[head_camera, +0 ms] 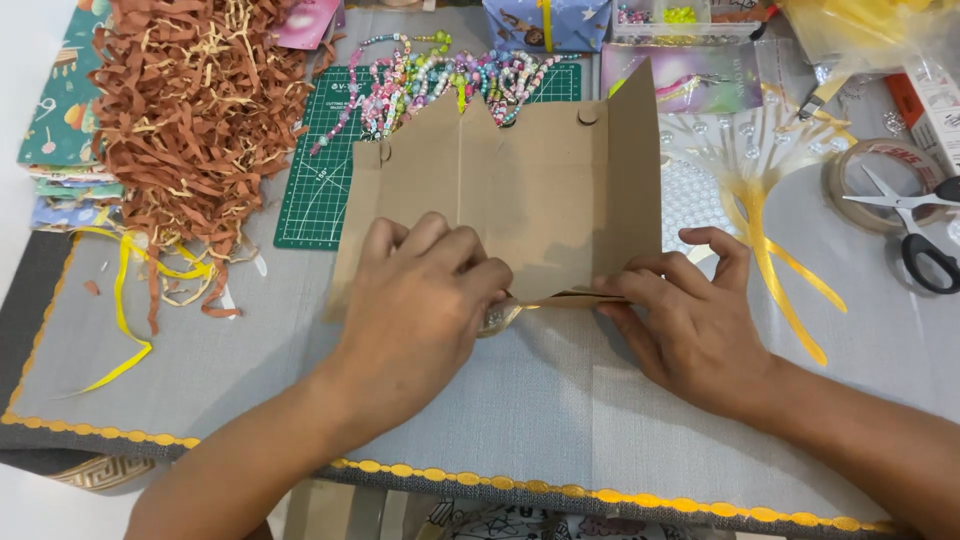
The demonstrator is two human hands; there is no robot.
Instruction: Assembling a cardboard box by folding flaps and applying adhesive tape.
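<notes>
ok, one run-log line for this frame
left hand: pressing brown cardboard sheet | right hand: pinching its lower edge | behind: green cutting mat, bead strings

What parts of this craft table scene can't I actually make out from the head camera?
- Lower edge of the brown cardboard piece: covered by the left hand and right hand.
- A shiny bit under the left hand's fingertips: too hidden to identify.
- Green cutting mat: largely behind the cardboard and bead strings.
- Tape roll: partly under the scissors.
- Bead box: cut off by the top edge.
</notes>
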